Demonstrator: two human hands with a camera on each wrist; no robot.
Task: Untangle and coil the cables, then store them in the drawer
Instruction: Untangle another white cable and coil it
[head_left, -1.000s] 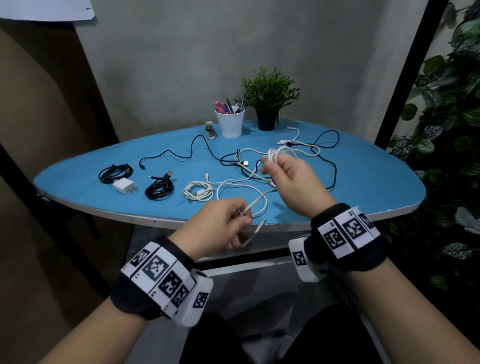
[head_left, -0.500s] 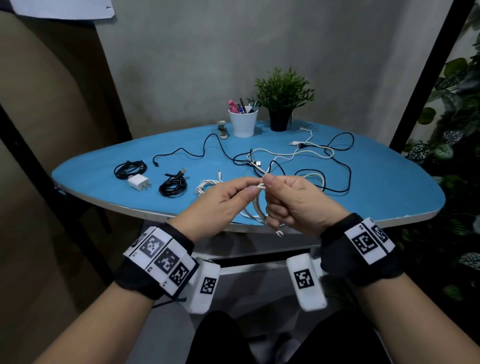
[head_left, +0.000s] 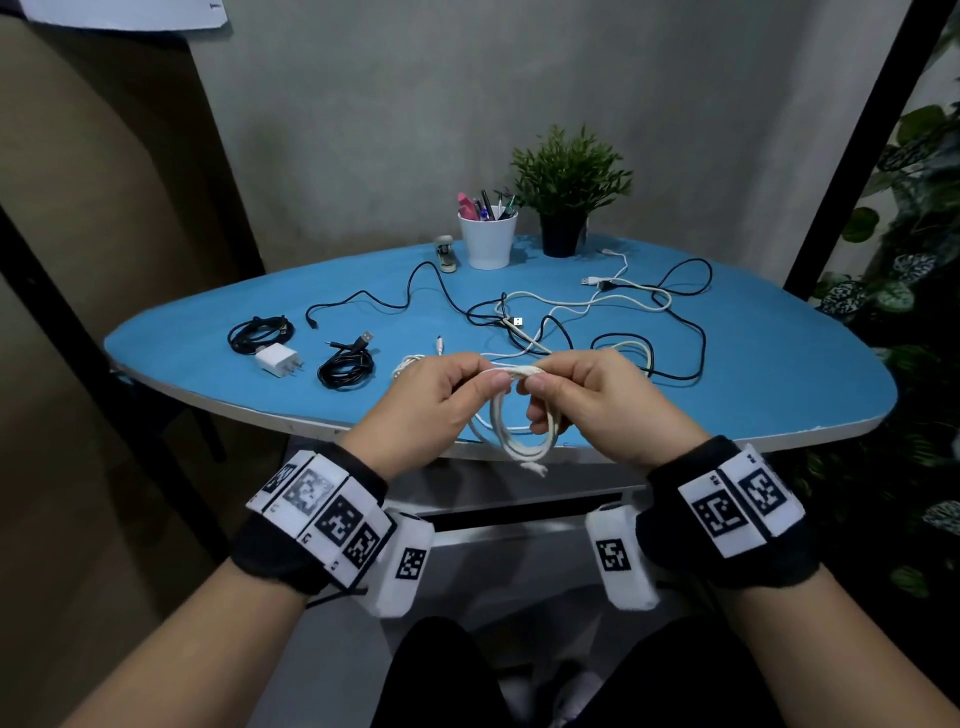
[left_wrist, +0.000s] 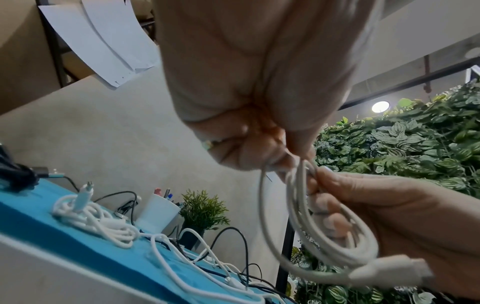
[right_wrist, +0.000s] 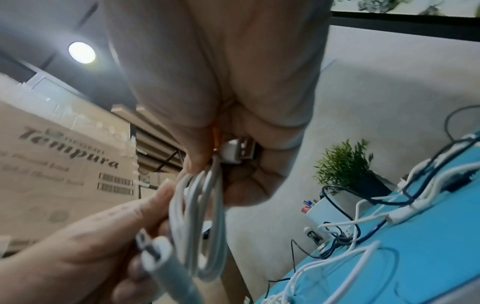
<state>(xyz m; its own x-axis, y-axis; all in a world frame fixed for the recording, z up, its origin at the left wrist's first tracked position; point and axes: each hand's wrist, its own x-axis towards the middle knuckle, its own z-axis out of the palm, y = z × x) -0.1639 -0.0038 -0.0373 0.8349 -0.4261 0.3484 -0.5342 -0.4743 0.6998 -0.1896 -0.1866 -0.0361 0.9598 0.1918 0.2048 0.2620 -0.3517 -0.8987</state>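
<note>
Both hands meet in the air just in front of the near edge of the blue table (head_left: 779, 374). The left hand (head_left: 431, 400) pinches the top of a white cable coil (head_left: 522, 441) between thumb and forefinger; the right hand (head_left: 597, 400) pinches the same bundle beside it, its lower fingers curled through the loops. The coil hangs as a narrow oval, long axis near vertical, with a connector end dangling below its bottom. A USB plug (right_wrist: 237, 152) sits tucked in the right palm.

Beyond the hands, loose black and white cables (head_left: 623, 306) sprawl tangled across the middle and right of the tabletop. To the left lie a small white bundle (left_wrist: 91, 218), two coiled black cables (head_left: 345, 366) and a white charger (head_left: 278, 359), well apart from the tangle. A white pen cup (head_left: 487, 241) and potted plant (head_left: 569, 182) stand at the far edge.
</note>
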